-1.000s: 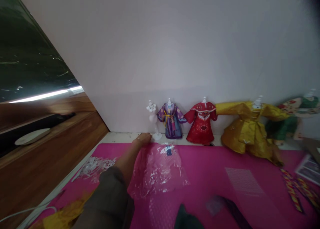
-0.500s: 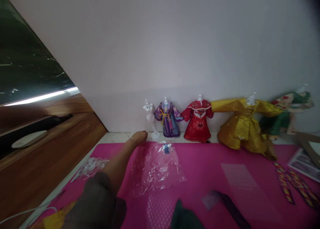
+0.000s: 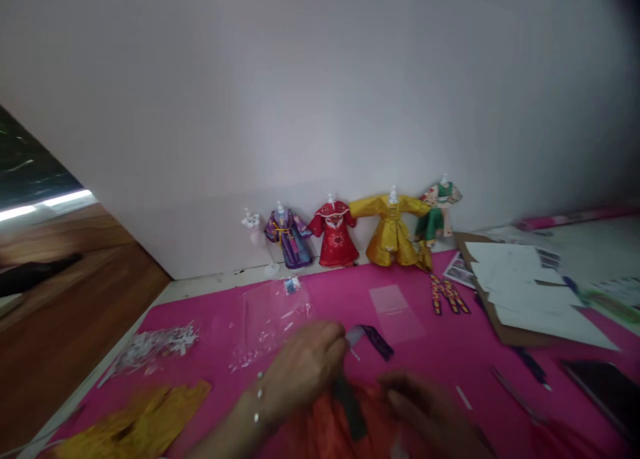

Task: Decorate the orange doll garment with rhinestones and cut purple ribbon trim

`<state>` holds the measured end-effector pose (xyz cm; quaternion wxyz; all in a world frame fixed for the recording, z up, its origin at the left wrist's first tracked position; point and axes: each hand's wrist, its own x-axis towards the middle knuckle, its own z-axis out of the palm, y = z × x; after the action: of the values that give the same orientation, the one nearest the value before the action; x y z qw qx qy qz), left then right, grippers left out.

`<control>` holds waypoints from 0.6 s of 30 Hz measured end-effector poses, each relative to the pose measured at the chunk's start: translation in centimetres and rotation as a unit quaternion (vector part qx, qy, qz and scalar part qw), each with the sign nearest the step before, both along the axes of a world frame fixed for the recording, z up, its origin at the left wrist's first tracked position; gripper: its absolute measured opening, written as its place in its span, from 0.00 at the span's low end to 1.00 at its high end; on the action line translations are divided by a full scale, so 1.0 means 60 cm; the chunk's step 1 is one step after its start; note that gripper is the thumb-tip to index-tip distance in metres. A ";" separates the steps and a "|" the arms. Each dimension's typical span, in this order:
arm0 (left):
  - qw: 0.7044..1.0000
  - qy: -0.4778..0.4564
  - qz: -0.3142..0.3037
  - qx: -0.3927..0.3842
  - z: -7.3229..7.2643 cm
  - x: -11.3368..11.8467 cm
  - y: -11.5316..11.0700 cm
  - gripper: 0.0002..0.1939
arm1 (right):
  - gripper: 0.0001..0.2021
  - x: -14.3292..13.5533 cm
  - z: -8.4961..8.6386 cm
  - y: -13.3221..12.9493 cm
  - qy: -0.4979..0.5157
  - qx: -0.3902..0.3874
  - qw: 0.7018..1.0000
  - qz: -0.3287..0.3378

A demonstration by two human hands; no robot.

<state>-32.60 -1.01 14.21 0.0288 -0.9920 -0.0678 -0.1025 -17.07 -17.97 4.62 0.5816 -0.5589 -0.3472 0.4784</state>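
Orange-red fabric [image 3: 325,429] lies at the bottom centre on the pink mat [image 3: 320,299], with a dark green strip [image 3: 350,405] across it. My left hand [image 3: 305,359], a beaded bracelet at its wrist, has its fingers closed at the strip's upper end; what they grip is hard to make out. On the fabric's right side is my right hand [image 3: 425,405], blurred by motion, thumb and fingers near the cloth. A dark patterned strip [image 3: 377,342] lies just beyond the hands.
Small garments on stands line the wall: purple [image 3: 290,239], red [image 3: 337,235], yellow [image 3: 393,232], green [image 3: 440,212]. Yellow cloth [image 3: 135,422] and white strips [image 3: 155,345] lie left; papers [image 3: 530,279], scissors [image 3: 520,395] and a dark flat device [image 3: 605,392] right.
The view has turned right. My left hand has come back from the wall edge to the orange-red fabric, and my right hand has come into view.
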 end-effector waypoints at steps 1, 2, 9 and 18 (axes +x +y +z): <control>0.999 -0.025 -0.018 0.007 -0.003 0.006 -0.025 0.12 | 0.19 -0.002 0.003 0.003 0.035 0.011 0.999 -0.020; 0.998 -0.050 -0.033 0.011 -0.007 0.012 -0.046 0.12 | 0.21 -0.004 0.007 0.006 0.049 0.017 0.998 -0.030; 0.990 -0.132 -0.050 -0.003 -0.052 0.045 -0.108 0.14 | 0.24 -0.002 -0.001 -0.012 0.039 0.012 0.997 -0.070; 0.984 -0.036 0.018 -0.173 -0.088 0.073 -0.124 0.09 | 0.10 0.058 -0.036 -0.075 -0.158 0.002 0.983 -0.093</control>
<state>-28.20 -8.45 8.94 -0.1440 -0.9762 -0.1038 -0.1246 -13.57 -22.45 2.46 0.5628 -0.6557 -0.3822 0.3275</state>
